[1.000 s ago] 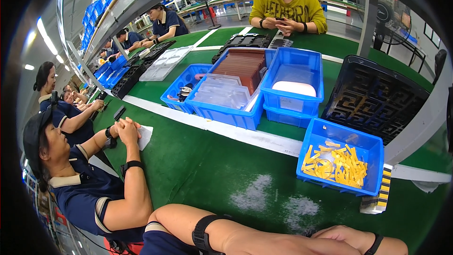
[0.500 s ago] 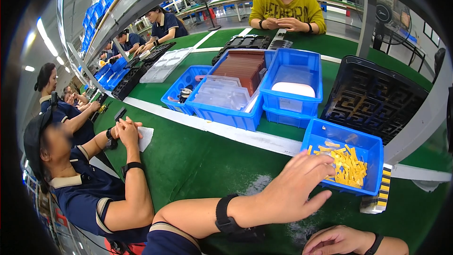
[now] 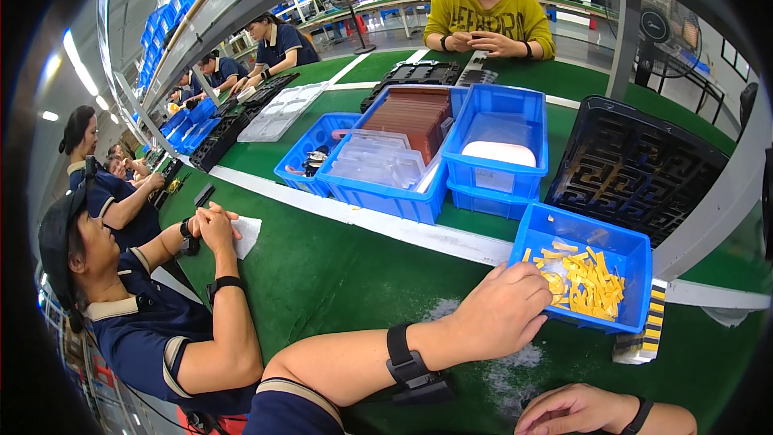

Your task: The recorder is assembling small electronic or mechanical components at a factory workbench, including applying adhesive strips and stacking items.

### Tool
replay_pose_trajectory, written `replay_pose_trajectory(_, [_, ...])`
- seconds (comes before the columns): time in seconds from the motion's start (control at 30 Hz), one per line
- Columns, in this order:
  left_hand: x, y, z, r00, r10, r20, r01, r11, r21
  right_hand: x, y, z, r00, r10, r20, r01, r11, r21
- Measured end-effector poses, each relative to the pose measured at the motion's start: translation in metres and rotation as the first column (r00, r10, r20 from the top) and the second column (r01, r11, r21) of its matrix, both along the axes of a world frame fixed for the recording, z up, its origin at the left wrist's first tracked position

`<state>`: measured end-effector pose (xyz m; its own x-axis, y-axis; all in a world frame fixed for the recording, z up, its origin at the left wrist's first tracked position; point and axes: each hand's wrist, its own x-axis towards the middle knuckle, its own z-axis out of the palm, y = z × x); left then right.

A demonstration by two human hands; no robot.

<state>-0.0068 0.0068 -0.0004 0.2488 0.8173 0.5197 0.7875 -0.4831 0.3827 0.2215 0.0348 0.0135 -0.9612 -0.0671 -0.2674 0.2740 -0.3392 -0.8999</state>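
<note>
My left hand (image 3: 501,310) is at the near left rim of a blue bin (image 3: 588,221). Its fingers are curled together, and what they hold, if anything, is hidden. Inside the bin lie several small yellow strips (image 3: 597,286) in a loose heap, with a round, clear-yellowish piece (image 3: 554,283) close to my fingertips. At the lower right, my right hand (image 3: 576,411) rests on the green tabletop (image 3: 354,298) with fingers bent inward. Nothing shows in it, though its fingertips run to the picture's lower edge.
Blue bins hold brown plates (image 3: 408,117), clear plastic pieces (image 3: 378,157) and a pinkish-white piece (image 3: 499,151). A black tray (image 3: 636,165) leans by a metal post (image 3: 700,217). A co-worker (image 3: 161,306) sits at my left with clasped hands; another (image 3: 487,20) faces me across the table.
My left hand has drawn back leftward from over the yellow strips to the bin's rim. Its fingers, spread before, are now curled. My right hand has stayed in place.
</note>
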Motion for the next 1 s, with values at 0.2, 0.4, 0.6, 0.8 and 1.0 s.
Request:
replay_pose_trajectory(0.2, [-0.0012, -0.0002, 0.0006, 1.0, -0.009, -0.004, 0.009, 1.0, 0.002, 0.0003, -0.0005, -0.0006, 0.999, -0.013, 0.039, 0.016, 0.998, -0.063])
replay_pose_trajectory(0.4, [-0.0019, -0.0001, 0.0002, 1.0, -0.023, -0.008, 0.023, 1.0, -0.008, -0.0001, -0.0009, 0.0, 1.0, -0.007, 0.019, 0.008, 0.998, -0.056])
replay_pose_trajectory(0.6, [-0.0025, 0.0003, -0.0005, 1.0, -0.018, -0.016, 0.017, 1.0, -0.022, -0.0011, -0.0007, -0.0019, 1.0, -0.014, 0.025, 0.016, 0.996, -0.086])
replay_pose_trajectory(0.8, [-0.0009, -0.0002, 0.0003, 1.0, -0.014, -0.012, 0.014, 1.0, -0.009, 0.0011, -0.0013, -0.0011, 1.0, -0.005, 0.021, 0.007, 0.998, -0.062])
replay_pose_trajectory(1.0, [-0.0023, 0.0019, -0.0005, 1.0, -0.02, -0.006, 0.02, 1.0, -0.017, 0.0003, -0.0001, -0.0024, 0.999, -0.021, 0.03, 0.024, 0.995, -0.1])
